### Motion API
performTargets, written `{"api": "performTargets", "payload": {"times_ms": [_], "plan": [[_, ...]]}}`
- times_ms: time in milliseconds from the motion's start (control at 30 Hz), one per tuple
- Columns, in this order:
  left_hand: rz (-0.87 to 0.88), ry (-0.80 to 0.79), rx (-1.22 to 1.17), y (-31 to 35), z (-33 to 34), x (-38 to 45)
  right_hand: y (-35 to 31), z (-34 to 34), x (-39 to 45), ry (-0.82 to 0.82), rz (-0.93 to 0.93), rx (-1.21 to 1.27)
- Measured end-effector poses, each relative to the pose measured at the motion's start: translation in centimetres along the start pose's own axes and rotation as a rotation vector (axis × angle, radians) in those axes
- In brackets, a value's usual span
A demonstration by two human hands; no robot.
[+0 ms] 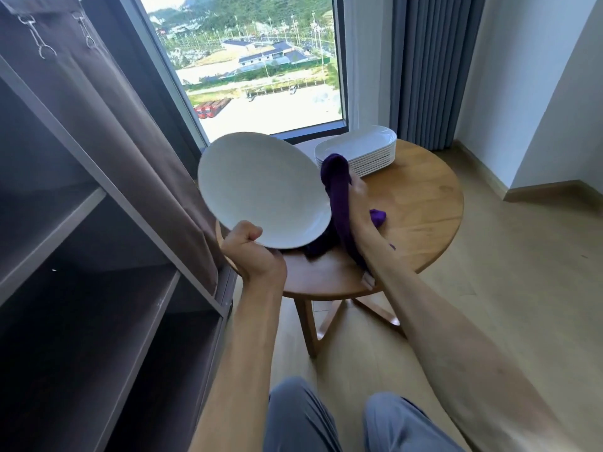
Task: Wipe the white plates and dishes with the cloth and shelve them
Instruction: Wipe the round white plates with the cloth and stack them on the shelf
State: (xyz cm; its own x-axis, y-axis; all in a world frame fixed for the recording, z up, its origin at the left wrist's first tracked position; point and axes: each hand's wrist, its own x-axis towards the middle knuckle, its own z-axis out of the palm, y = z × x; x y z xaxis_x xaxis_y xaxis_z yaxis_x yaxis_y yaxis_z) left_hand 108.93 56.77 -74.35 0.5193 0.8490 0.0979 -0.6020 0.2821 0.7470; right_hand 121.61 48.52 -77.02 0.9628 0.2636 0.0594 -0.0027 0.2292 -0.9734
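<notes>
Home or apartment room, high floor. Window point(261, 66) at 12 o'clock over rooftops, grey curtains point(421, 70) at 1, fabric wardrobe shelves point(65, 223) at 9, wood floor point(522, 272).

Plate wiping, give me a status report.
Left hand grips round plate, tilted. Right hand holds purple cloth at its rim. Oval dishes stacked on table. Nothing obstructing.

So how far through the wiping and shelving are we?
No dishes show on the visible shelves. In hand: left hand holds a round white plate tilted, right hand holds the purple cloth at its rim. Left: the stack of oblong dishes on the table.
</notes>
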Motion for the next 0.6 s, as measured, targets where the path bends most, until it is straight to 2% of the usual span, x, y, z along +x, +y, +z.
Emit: {"api": "performTargets", "payload": {"times_ms": [67,133,200,267,400,467,600], "plan": [[-0.082,-0.009,-0.03,0.5,0.5,0.6,1.3,-0.4,-2.4,-0.018,0.1,0.162],[-0.216,-0.061,-0.041,1.0,0.4,1.0,1.5,-0.4,-3.3,0.0,0.115,0.2],[-0.318,-0.064,-0.048,1.1,-0.1,0.8,-0.5,0.1,-2.8,0.077,0.017,0.236],[-0.396,-0.048,-0.084,0.8,-0.9,0.9,-2.3,0.8,-2.0,0.134,-0.177,0.281],[-0.557,-0.067,-0.185,0.4,-2.5,1.1,-2.5,0.4,-1.3,0.049,-0.418,0.163],[-0.626,-0.092,-0.249,0.0,-2.8,0.8,-2.9,0.0,-0.7,0.029,-0.478,0.186],[-0.736,-0.079,-0.262,-0.2,-2.8,0.6,-3.9,-0.3,-0.2,0.102,-0.526,0.167]]}}
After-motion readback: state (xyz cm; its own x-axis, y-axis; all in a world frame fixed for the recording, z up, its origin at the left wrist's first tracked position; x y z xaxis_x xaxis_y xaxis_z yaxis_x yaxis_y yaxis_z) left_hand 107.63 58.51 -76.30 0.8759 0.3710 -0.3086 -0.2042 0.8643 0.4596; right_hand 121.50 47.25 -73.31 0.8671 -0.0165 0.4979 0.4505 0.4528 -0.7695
